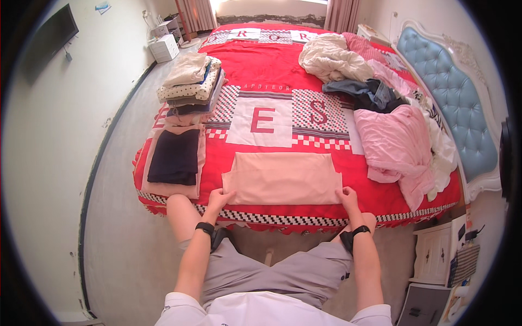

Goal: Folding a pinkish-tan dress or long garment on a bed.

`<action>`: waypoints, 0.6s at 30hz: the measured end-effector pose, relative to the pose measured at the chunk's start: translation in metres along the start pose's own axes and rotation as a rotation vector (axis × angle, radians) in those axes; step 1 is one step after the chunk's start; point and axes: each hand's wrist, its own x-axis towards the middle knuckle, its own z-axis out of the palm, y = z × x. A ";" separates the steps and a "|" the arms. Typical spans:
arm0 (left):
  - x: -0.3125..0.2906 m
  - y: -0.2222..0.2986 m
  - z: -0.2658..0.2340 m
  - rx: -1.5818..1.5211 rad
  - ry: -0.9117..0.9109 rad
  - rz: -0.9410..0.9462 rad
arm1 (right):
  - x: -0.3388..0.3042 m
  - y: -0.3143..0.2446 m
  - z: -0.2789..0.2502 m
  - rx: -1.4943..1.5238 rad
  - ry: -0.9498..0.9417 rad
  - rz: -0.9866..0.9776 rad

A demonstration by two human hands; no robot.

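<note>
A pale pink garment [283, 176], folded into a wide flat band, lies on the near edge of the bed. My left hand [220, 199] pinches its near left corner between thumb and fingers. At the opposite near corner, my right hand [347, 198] grips the cloth in the same way. Just left of it rests a folded dark navy garment [175, 157] on top of a folded light pink cloth [200, 163]. Beyond these rises a stack of folded clothes [187, 89], with a cream piece and a polka-dot piece near its top.
A red patterned bedspread [261, 68] covers the bed. Unfolded clothes lie heaped at the right: a pink garment [394, 141], blue denim [353, 87] and a cream bundle [331, 57]. The blue tufted headboard [446, 87] borders the right side. A white cabinet [432, 252] stands near right.
</note>
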 end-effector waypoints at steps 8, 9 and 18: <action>0.012 -0.014 0.007 -0.040 0.282 0.222 | -0.002 -0.005 0.002 0.147 0.061 -0.016; 0.011 -0.013 0.008 -0.045 0.281 0.227 | -0.002 -0.005 0.001 0.176 0.061 0.004; -0.002 0.004 0.009 -0.018 0.214 0.208 | -0.007 -0.010 -0.004 0.136 0.038 0.077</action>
